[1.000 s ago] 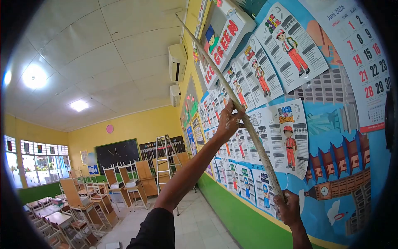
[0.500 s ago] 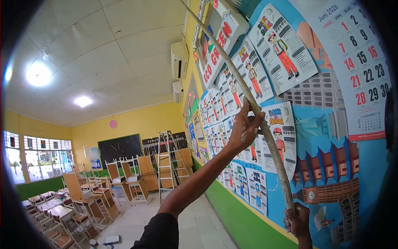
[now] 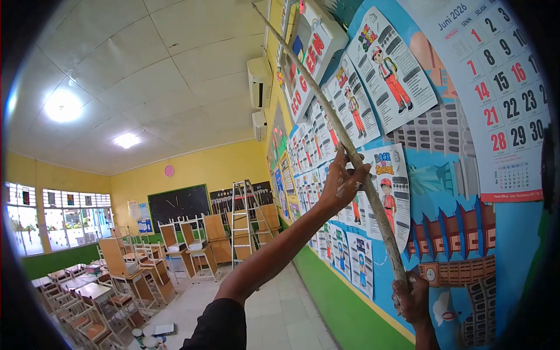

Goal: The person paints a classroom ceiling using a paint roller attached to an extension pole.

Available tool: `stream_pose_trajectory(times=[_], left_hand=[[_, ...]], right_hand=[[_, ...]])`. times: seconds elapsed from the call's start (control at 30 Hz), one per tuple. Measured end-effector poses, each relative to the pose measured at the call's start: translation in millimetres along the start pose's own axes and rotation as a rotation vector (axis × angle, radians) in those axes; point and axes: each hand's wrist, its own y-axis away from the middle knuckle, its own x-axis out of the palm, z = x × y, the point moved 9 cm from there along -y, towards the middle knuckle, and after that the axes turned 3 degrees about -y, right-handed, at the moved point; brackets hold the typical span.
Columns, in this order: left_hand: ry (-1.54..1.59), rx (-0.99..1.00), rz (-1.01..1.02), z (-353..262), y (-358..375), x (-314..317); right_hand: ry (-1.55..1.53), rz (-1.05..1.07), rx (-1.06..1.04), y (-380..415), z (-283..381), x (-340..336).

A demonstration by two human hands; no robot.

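Note:
A long, slim wooden pole (image 3: 382, 219) slants from the lower right up to the ceiling, its thin tip near the top edge of the view. My left hand (image 3: 338, 184) is closed around its middle, arm stretched out, with pale smears on the skin. Lower down, my right hand (image 3: 412, 297) wraps around the thick bottom end. Behind the pole, printed posters with cartoon schoolchildren (image 3: 392, 76) cover the wall. The pole crosses in front of a white "ECO GREEN" sign box (image 3: 324, 46) higher up.
A large calendar (image 3: 504, 111) hangs at the right. Farther back are a stepladder (image 3: 234, 221), a blackboard (image 3: 175, 207), and stacked desks and chairs (image 3: 116, 262). Cans (image 3: 139, 334) stand on the tiled floor at lower left. Air conditioners (image 3: 258, 81) hang high on the wall.
The view has turned slightly left, so the room sits farther right. The pole's upper tip has come into view. Both hands keep their grip on it.

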Motion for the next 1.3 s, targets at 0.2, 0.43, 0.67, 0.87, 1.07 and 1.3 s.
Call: stream_pose_trajectory(times=[0.2, 0.43, 0.67, 0.87, 1.07, 1.3], left_hand=[[-0.008, -0.060, 0.035, 13, -25, -29], [-0.023, -0.079, 0.052, 49, -50, -71], [-0.068, -0.061, 0.044, 67, -75, -97], [-0.065, -0.034, 0.066, 61, -75, -81], [-0.059, 0.033, 0.093, 46, -60, -44], [-0.035, 0.046, 0.087, 2, -27, -4]], right_hand=[[0.054, 0.027, 0.007, -30, 4, 22], [0.111, 0.035, -0.050, -65, 13, 50], [0.106, 0.049, -0.082, -97, 15, 68], [0.071, 0.034, -0.103, -92, 15, 49], [-0.015, 0.011, 0.012, -53, 20, 23], [-0.119, -0.014, 0.044, -14, 25, -2]])
